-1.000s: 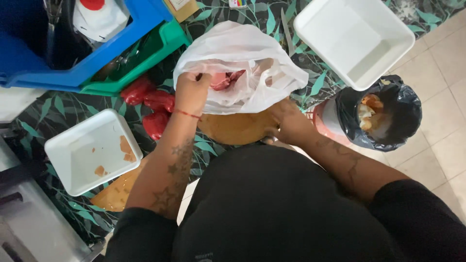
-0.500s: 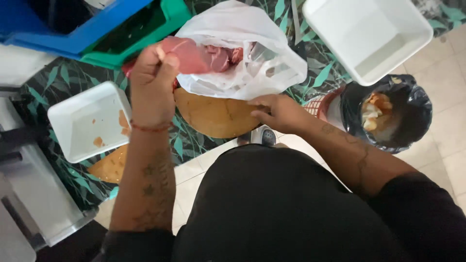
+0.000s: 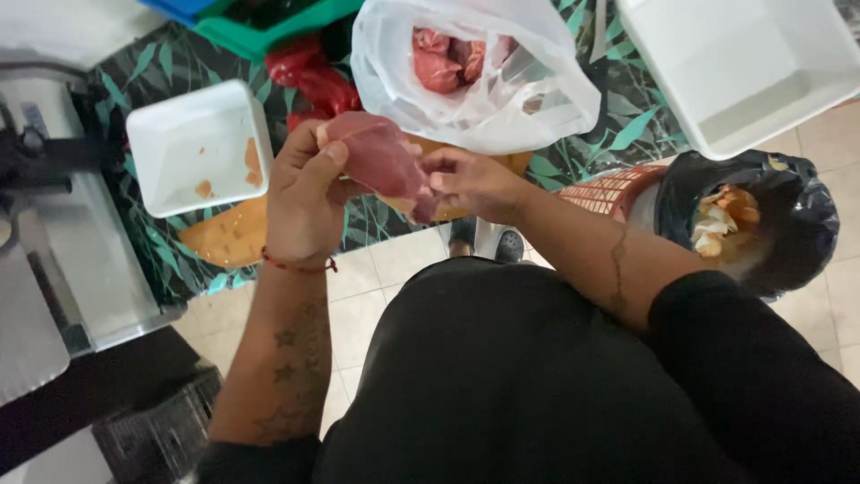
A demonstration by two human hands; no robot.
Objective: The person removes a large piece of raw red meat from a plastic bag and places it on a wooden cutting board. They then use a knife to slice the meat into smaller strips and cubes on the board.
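A piece of raw red meat point(image 3: 381, 159) is held up between both hands above the table's front edge. My left hand point(image 3: 305, 202) grips its left end, fingers curled over the top. The fingers of my right hand point(image 3: 470, 184) pinch its lower right end. Just behind, a white plastic bag point(image 3: 488, 85) lies open on the table with more raw meat point(image 3: 448, 58) inside. Under the hands lies a tan wooden cutting board point(image 3: 228, 237), partly hidden by them.
A small white foam tray point(image 3: 193, 148) with orange stains sits left of the hands, and a large white tray point(image 3: 743, 72) at the upper right. A bin lined with a black bag point(image 3: 761, 220) holds scraps at the right. Red packets point(image 3: 309, 76) lie by a green crate point(image 3: 260, 31).
My left hand lifted a piece of meat out of the bag and brought it toward me. My right hand came up off the cutting board and took hold of the meat's other end.
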